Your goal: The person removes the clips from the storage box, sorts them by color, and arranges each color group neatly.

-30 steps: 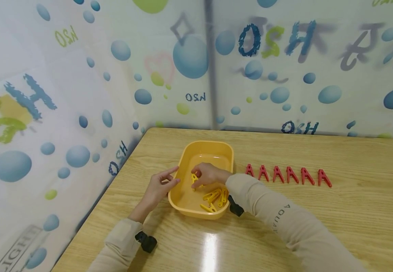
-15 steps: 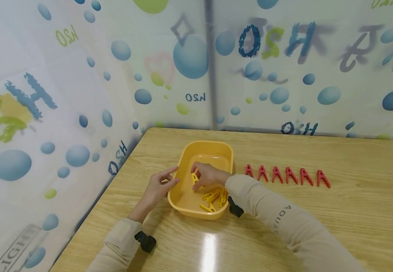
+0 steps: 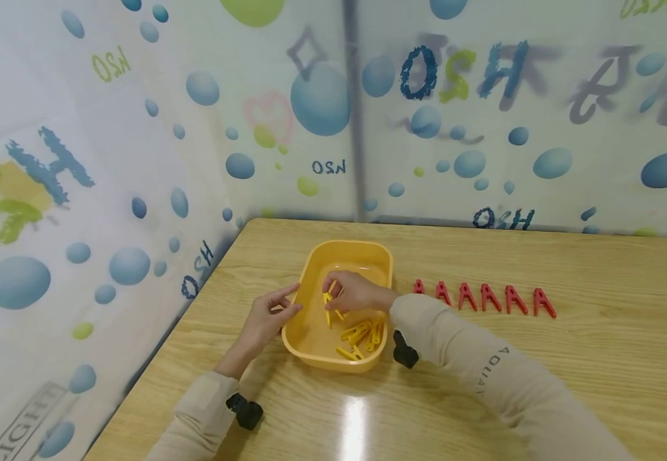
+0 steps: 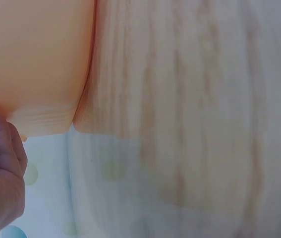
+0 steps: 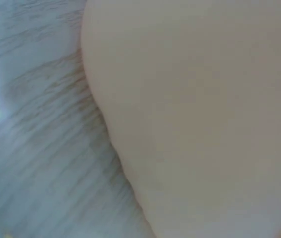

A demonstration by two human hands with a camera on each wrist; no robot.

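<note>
Just inside the left half of the yellow plastic tray [image 3: 310,334], the person's right hand [image 3: 352,293] is lowered with its grip pinching one yellow clothespin [image 3: 328,310] between thumb and fingers. The legs of that clothespin point down toward the tray's floor; whether they touch it cannot be told. At the tray's left rim is the left hand [image 3: 266,320], its grip spread, with thumb and forefinger apart and their tips at the edge. The left wrist view shows some of its fingers bent close to the tray's outer wall.

Several more yellow clothespins [image 3: 357,333] lie loosely heaped, some overlapping, in the tray's near right corner, and one yellow clothespin lies at the near edge of that heap.

To the right of the tray, six red clothespins [image 3: 490,298] lie side by side in a row, apart from one another, with their legs toward the person. The wooden worktop [image 3: 454,256] carries the tray and the row. Beige sleeves [image 3: 500,371] come in from the tray's near side, and each wrist bears a small black device [image 3: 244,411]. Beyond the tray hangs a pale backdrop [image 3: 387,150] printed with blue and green bubbles.
</note>
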